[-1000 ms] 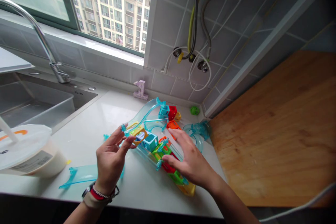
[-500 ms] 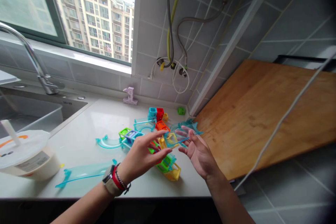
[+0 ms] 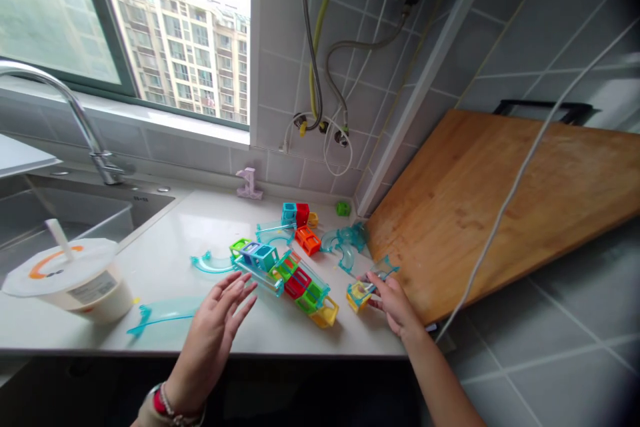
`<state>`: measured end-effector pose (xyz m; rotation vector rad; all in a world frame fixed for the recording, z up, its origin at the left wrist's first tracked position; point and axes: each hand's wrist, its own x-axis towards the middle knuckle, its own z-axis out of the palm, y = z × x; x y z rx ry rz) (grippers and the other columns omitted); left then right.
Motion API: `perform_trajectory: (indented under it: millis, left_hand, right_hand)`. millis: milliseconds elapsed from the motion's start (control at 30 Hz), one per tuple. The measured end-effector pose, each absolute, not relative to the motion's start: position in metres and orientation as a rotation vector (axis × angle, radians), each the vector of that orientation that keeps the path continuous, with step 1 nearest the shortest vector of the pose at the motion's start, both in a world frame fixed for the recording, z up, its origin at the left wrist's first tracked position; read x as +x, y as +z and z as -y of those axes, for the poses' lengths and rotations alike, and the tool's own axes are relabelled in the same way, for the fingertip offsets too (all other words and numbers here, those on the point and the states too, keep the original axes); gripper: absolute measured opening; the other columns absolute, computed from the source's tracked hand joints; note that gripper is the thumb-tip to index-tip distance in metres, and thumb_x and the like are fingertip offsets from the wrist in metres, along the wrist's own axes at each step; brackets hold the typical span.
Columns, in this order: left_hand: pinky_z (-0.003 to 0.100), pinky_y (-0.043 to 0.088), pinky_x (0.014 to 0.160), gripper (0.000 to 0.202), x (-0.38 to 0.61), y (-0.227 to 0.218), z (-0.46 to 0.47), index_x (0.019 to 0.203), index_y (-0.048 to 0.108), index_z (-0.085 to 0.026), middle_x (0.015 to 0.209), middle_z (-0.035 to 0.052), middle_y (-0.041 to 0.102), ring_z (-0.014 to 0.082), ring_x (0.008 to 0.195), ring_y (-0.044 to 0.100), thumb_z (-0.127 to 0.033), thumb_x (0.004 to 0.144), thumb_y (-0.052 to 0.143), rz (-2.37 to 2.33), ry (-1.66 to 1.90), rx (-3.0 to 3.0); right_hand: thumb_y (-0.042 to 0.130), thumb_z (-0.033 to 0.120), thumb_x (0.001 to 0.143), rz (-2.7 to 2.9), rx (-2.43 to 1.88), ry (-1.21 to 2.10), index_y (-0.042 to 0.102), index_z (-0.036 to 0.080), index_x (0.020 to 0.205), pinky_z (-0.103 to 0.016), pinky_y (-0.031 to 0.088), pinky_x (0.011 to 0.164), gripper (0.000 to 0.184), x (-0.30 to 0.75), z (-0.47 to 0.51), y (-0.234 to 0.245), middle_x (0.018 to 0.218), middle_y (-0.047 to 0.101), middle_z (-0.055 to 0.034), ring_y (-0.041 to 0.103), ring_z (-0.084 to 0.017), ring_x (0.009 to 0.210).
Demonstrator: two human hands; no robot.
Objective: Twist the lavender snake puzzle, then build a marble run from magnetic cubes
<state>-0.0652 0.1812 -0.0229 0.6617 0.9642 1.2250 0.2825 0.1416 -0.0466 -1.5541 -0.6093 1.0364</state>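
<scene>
A row of coloured toy cubes joined to a clear teal track [image 3: 287, 277] lies on the white counter [image 3: 200, 233]. My left hand [image 3: 215, 333] hovers just left of it, fingers stretched out and holding nothing. My right hand [image 3: 395, 303] rests on the counter to the right, fingertips pinched on a small piece made of a yellow cube and a teal track section [image 3: 367, 285]. More cubes [image 3: 299, 215] and curved teal track pieces [image 3: 345, 243] lie farther back.
A sink [image 3: 60, 213] with a tap [image 3: 75, 117] is at the left, a lidded cup with a straw [image 3: 75, 277] beside it. A wooden board [image 3: 500, 200] leans at the right. A loose teal ramp [image 3: 160, 313] lies near the counter's front edge. Hoses hang on the tiled wall.
The yellow cube and teal piece, held up between both hands before, is now down on the counter at the right under my right hand. My left hand let go and drew back left.
</scene>
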Motion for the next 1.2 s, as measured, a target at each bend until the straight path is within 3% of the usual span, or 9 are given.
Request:
perform_trajectory:
  millis: [133,367,467,567,700,800,867,1000,1200]
  left_hand:
    - [0.043,0.057,0.102,0.039,-0.091,-0.017,-0.190,0.121,0.062,-0.021,0.138,0.0145,0.065,0.0299,0.125,0.066,-0.028,0.084,0.072,-0.973,1.087,0.521]
    - [0.049,0.047,0.111,0.038,-0.123,0.007,-0.286,0.112,0.072,-0.022,0.125,0.0109,0.072,0.0329,0.121,0.066,-0.045,0.083,0.063,-1.226,1.001,1.870]
    - [0.045,0.051,0.106,0.055,-0.121,0.002,-0.330,0.118,0.071,-0.023,0.136,0.0130,0.067,0.0359,0.128,0.062,-0.055,0.073,0.067,-1.207,0.585,1.989]
    - [0.042,0.053,0.102,0.065,-0.111,-0.007,-0.353,0.115,0.071,-0.019,0.133,0.0170,0.069,0.0368,0.124,0.064,-0.062,0.065,0.071,-1.233,0.499,1.975]
    - [0.041,0.055,0.096,0.075,-0.099,-0.023,-0.366,0.113,0.070,-0.015,0.125,0.0211,0.072,0.0361,0.115,0.069,-0.070,0.063,0.070,-1.312,0.476,1.929]
    - [0.040,0.057,0.089,0.079,-0.094,-0.032,-0.374,0.115,0.068,-0.012,0.117,0.0224,0.075,0.0350,0.109,0.072,-0.073,0.065,0.067,-1.355,0.477,1.905]
    - [0.039,0.058,0.086,0.077,-0.092,-0.034,-0.379,0.115,0.068,-0.012,0.112,0.0223,0.076,0.0338,0.103,0.074,-0.072,0.067,0.065,-1.372,0.479,1.907]
    - [0.040,0.057,0.087,0.068,-0.091,-0.026,-0.381,0.112,0.071,-0.012,0.111,0.0215,0.077,0.0320,0.098,0.075,-0.067,0.074,0.061,-1.401,0.509,1.937]
    - [0.040,0.057,0.091,0.051,-0.092,-0.006,-0.372,0.108,0.073,-0.017,0.110,0.0159,0.079,0.0304,0.102,0.074,-0.058,0.082,0.058,-1.409,0.608,1.986]
  right_hand:
    - [0.084,0.049,0.072,0.535,-1.546,1.038,0.072,0.017,0.096,-0.021,0.053,0.054,0.041,0.290,-0.147,-0.070,0.100,0.079,-0.0094,0.075,-0.021,0.081]
    - [0.089,0.050,0.066,0.511,-1.477,1.044,0.074,0.016,0.095,-0.031,0.062,0.065,0.048,0.291,-0.143,-0.084,0.092,0.079,-0.0091,0.075,-0.025,0.083]
    - [0.088,0.052,0.065,0.487,-1.486,1.044,0.073,0.017,0.099,-0.033,0.064,0.071,0.051,0.291,-0.134,-0.088,0.101,0.079,-0.0098,0.075,-0.026,0.092]
    - [0.085,0.055,0.068,0.491,-1.491,0.987,0.069,0.018,0.113,-0.035,0.064,0.081,0.061,0.289,-0.119,-0.090,0.123,0.073,-0.0123,0.071,-0.030,0.111]
    - [0.070,0.057,0.084,0.644,-1.599,0.520,0.050,0.020,0.142,-0.047,0.054,0.105,0.072,0.266,-0.087,-0.083,0.146,0.057,-0.0164,0.055,-0.033,0.136]
    - [0.061,0.044,0.094,1.059,-1.643,0.073,0.052,0.022,0.142,-0.054,0.038,0.119,0.054,0.229,-0.074,-0.065,0.147,0.054,-0.0160,0.048,-0.032,0.140]
    - [0.062,0.039,0.094,1.475,-1.651,0.128,0.056,0.025,0.139,-0.054,0.036,0.120,0.047,0.203,-0.082,-0.051,0.146,0.054,-0.0136,0.047,-0.031,0.140]
    - [0.074,0.041,0.084,1.849,-1.697,0.337,0.041,0.027,0.154,-0.052,0.040,0.118,0.079,0.173,-0.123,-0.034,0.150,0.051,-0.0126,0.048,-0.033,0.140]
    - [0.069,0.035,0.086,1.913,-1.802,0.432,0.042,0.026,0.154,-0.043,0.049,0.108,0.074,0.172,-0.160,-0.037,0.145,0.055,-0.0107,0.059,-0.030,0.129]
